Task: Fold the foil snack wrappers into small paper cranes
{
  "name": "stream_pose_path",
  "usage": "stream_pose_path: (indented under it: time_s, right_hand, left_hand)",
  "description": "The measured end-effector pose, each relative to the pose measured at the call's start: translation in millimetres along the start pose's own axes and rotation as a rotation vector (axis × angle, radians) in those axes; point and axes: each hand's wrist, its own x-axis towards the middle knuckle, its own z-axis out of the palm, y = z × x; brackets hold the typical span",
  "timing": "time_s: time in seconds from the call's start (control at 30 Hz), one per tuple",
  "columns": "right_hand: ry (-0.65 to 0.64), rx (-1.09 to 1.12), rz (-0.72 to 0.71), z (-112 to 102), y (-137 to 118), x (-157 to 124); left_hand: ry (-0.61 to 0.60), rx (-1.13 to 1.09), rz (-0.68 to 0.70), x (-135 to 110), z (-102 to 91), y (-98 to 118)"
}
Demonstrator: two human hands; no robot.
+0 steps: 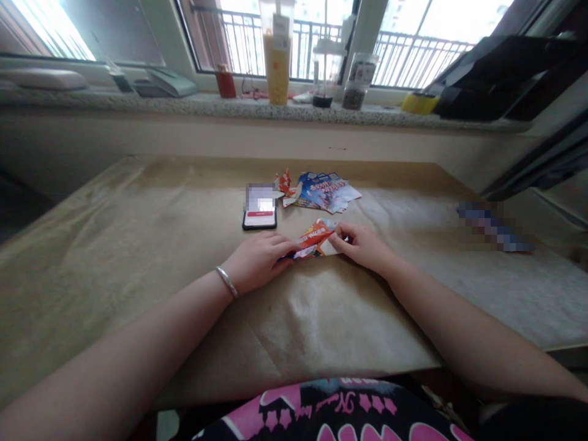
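A colourful printed sheet of paper [316,237], mostly orange with a white part, lies folded over on the table in front of me. My left hand [260,260] presses its left end, fingers stretched along the paper. At the right end, my right hand [361,244] pinches the edge between thumb and fingers. Just beyond the paper is a fan of blue printed leaflets [324,190]. Beside them stands a folded orange paper piece [285,184] with pale pointed parts. A phone [260,208] lies to the left of it, its screen lit and partly blurred out.
A beige cloth covers the table [138,245]. A blurred-out dark packet [493,229] lies at the far right. On the stone windowsill [184,105] stand a tall yellow-filled container [277,67], a red jar [225,81], clear cups, yellow tape [420,103] and a black object [496,76].
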Motion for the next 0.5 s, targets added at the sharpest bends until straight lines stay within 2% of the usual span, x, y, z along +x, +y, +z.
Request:
stream_pose_path:
  time_s: [0.13,0.2,0.5]
  right_hand:
    - [-0.049,0.060,-0.011,2.1,2.8,0.5]
    - [-0.053,0.054,-0.008,2.5,2.2,0.9]
    - [-0.060,-0.125,0.049,2.8,-6.9,1.5]
  left_hand:
    - [0.037,-0.030,0.064,-1.6,3.0,-5.1]
    - [0.013,-0.051,0.104,-2.3,3.5,-5.4]
    - [-0.037,-0.113,0.163,-3.0,0.0,-5.5]
